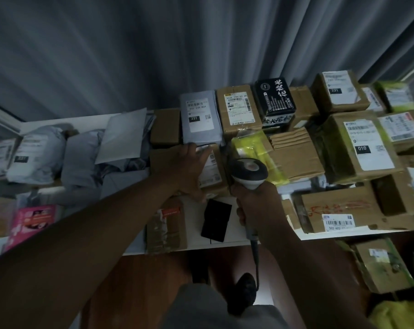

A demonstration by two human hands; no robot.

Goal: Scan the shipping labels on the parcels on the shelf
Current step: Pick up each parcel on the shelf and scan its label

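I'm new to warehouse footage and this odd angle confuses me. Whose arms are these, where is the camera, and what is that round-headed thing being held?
There is one picture, from a camera worn on a person's head, looking down at their own arms. The right hand grips a barcode scanner, its cable hanging down. The left hand rests on a small cardboard parcel with a white shipping label, steadying it. Both sit at a white shelf crowded with boxes and grey mailing bags. A black flat device lies on the shelf.
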